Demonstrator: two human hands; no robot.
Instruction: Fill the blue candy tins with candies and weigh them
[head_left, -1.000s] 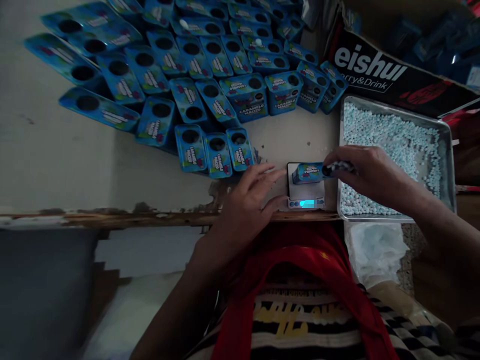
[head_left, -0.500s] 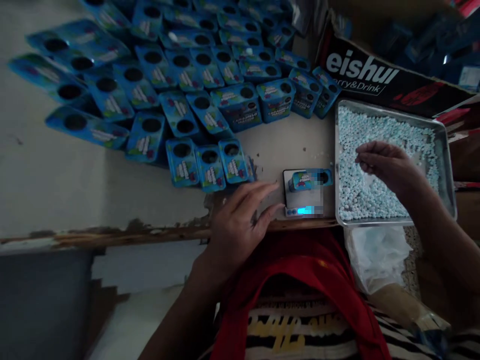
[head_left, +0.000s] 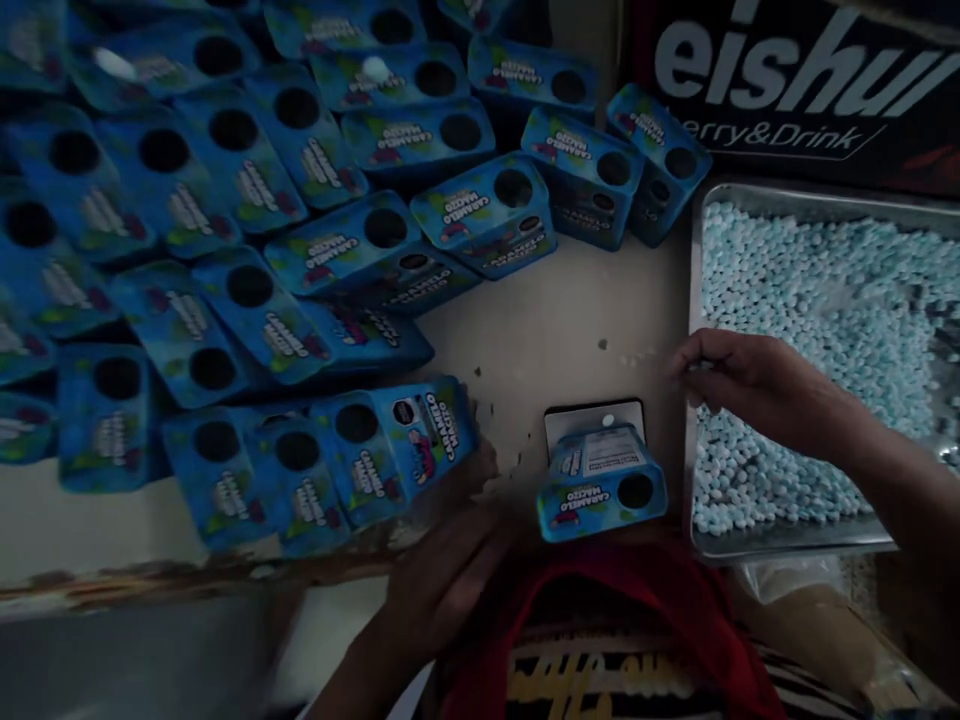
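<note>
A blue "Caramelo Macizo" candy box [head_left: 602, 497] with a round hole in its top stands on a small scale [head_left: 559, 425] and hides most of it, display included. A single white candy [head_left: 608, 421] lies on the scale's plate behind the box. My right hand [head_left: 757, 385] is above the left rim of a metal tray [head_left: 697, 300] holding small pale blue and white candies [head_left: 787, 290]. Its fingers are pinched together, and whatever is between them cannot be made out. My left hand [head_left: 450, 565], dark and slightly blurred, rests at the table edge left of the box, fingers stretched out.
Many similar blue boxes [head_left: 251, 330] stand close together across the table's left and back. Behind the tray is a black carton [head_left: 757, 90] with white lettering. The worn wooden table edge [head_left: 187, 575] runs in front, and a few crumbs lie beside the tray.
My right hand has gone from the box to the tray, then left to its rim. My left hand sits lower, farther from the scale. The view has moved closer, and the box now hides the display.
</note>
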